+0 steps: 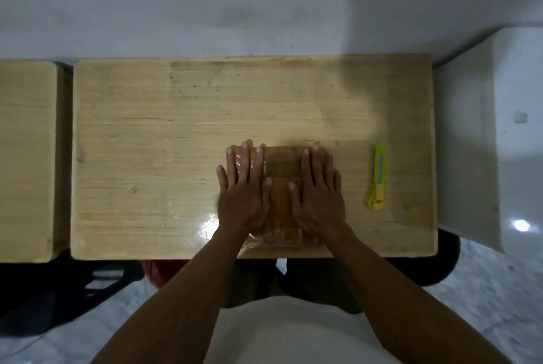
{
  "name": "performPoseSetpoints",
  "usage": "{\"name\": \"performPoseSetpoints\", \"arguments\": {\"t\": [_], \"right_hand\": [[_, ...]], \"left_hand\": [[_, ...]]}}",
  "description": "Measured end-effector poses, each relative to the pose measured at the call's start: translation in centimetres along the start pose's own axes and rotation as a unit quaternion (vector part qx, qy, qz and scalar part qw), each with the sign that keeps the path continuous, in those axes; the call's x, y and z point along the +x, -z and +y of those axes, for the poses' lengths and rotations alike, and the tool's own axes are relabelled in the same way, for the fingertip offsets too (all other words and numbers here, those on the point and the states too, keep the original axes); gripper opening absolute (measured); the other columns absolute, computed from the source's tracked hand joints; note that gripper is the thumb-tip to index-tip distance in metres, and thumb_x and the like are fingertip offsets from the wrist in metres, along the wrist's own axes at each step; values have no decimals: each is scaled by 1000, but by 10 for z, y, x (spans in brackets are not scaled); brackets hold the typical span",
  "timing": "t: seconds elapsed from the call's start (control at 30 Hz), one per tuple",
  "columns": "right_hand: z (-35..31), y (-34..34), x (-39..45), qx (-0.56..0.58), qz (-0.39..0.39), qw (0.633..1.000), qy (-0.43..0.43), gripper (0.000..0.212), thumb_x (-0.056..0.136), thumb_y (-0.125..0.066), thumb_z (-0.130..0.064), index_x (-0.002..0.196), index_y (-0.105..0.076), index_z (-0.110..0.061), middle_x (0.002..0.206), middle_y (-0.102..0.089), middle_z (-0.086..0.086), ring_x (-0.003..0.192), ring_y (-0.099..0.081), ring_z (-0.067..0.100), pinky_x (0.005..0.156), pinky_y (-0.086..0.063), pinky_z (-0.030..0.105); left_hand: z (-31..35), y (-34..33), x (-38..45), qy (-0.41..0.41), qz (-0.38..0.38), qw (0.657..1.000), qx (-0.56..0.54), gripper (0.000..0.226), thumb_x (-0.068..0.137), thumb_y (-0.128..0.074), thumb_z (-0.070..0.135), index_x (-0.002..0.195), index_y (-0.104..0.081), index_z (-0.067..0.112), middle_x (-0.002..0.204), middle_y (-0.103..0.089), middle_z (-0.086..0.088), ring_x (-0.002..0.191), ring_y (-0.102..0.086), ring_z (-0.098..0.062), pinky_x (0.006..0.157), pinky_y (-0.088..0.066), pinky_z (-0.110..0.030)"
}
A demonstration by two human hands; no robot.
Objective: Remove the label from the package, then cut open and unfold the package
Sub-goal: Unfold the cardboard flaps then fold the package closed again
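Note:
A brown cardboard package (280, 187) wrapped in shiny clear tape lies flat on the wooden table (164, 140), near its front edge. My left hand (244, 187) rests palm down on the package's left half, fingers spread. On the right half my right hand (318, 190) lies the same way. Both hands press flat and grip nothing. A yellow-green utility knife (377, 177) lies on the table to the right of the package, apart from my right hand. No label can be made out on the strip of package showing between my hands.
A second wooden table (26, 158) stands at the left with a narrow gap between. A white wall rises behind the tables and a white block (470, 140) stands at the right. A dark chair (58, 299) is on the floor below left.

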State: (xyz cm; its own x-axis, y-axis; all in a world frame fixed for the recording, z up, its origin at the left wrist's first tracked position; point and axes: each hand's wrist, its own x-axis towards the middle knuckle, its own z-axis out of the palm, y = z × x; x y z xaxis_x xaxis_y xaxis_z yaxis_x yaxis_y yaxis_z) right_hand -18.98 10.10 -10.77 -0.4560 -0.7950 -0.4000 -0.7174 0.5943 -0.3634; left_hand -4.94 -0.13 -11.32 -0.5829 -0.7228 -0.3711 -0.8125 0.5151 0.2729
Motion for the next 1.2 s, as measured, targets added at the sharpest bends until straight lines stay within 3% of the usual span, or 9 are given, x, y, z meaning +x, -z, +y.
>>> {"name": "performPoseSetpoints", "arguments": {"t": [0.2,0.47,0.6,0.73,0.9,1.2], "right_hand": [[-1,-10,3,-27,14,999,-18,74,99,-34,-48,157,0,-18,165,8,7,151,11,29,121,-6,53],[4,-24,9,-57,57,997,-17,77,93,-34,-53,156,-11,-15,164,-9,11,151,-5,34,120,-10,55],[2,-24,6,-62,68,996,-17,75,94,-36,-51,156,-14,-15,164,-9,10,151,-5,34,118,-12,58],[-6,-25,5,-80,74,993,-44,72,97,-38,-48,157,-11,-17,163,3,0,152,-1,32,117,-2,62],[-19,-35,-3,-74,78,992,-70,67,101,-31,-43,156,-7,-14,165,-4,5,151,8,17,121,-5,55],[-12,-36,-2,-58,100,993,-36,67,98,-28,-42,155,-16,-8,163,-12,11,152,-7,24,120,-9,54]], "left_hand": [[-1,-11,1,-2,35,999,13,67,102,-30,43,160,-9,15,168,3,-8,154,4,-34,121,-11,-59],[-5,-24,6,4,36,999,27,71,100,-27,47,158,-2,14,166,-5,-19,153,-2,-42,120,-10,-63],[-5,-23,4,5,35,999,39,73,100,-31,47,158,-2,14,166,-3,-18,153,1,-39,120,-9,-63],[-1,-19,4,11,44,998,40,70,102,-25,45,159,-3,11,167,0,-12,155,3,-32,123,-1,-58],[-7,-19,-2,-42,58,997,14,66,103,-25,39,157,-11,5,167,-6,-13,155,-4,-31,122,-12,-59],[-5,-25,-2,-31,89,995,40,68,100,-35,38,155,-21,1,164,-7,-16,154,-10,-34,122,-11,-59]]}}
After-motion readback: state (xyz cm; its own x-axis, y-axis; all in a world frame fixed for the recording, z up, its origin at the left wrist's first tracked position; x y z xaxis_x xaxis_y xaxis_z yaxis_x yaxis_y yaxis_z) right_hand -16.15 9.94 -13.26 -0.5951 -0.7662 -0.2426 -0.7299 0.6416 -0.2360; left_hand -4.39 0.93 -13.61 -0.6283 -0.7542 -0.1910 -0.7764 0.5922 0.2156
